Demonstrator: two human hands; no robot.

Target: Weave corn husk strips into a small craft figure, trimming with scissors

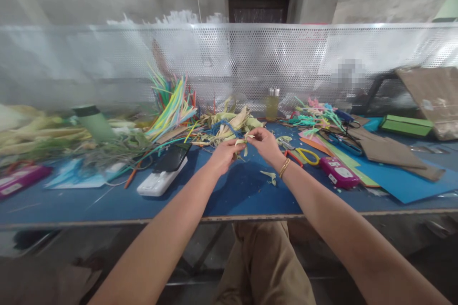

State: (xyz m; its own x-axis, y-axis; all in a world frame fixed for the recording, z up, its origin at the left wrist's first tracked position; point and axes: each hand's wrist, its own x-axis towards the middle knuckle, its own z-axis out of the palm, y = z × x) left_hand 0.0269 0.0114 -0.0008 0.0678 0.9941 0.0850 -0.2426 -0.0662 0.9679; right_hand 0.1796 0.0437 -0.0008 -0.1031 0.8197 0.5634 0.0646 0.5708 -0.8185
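Observation:
Both of my hands meet above the middle of the blue table [236, 190]. My left hand [223, 155] and my right hand [264, 145] each pinch an end of a pale strip of corn husk [245, 140] held between them. A gold bracelet [284, 167] sits on my right wrist. Just behind my hands lies a heap of corn husks [229, 126] with a blue cord in it. A small husk scrap [270, 176] lies on the table under my right wrist.
A phone on a white power bank [162, 174] lies left of my hands. Coloured strips [171, 105], a green bottle [95, 124] and more husks fill the left. Yellow-handled scissors [304, 155], a pink box [338, 171], paper sheets and brown card lie right. A perforated metal screen [250, 62] backs the table.

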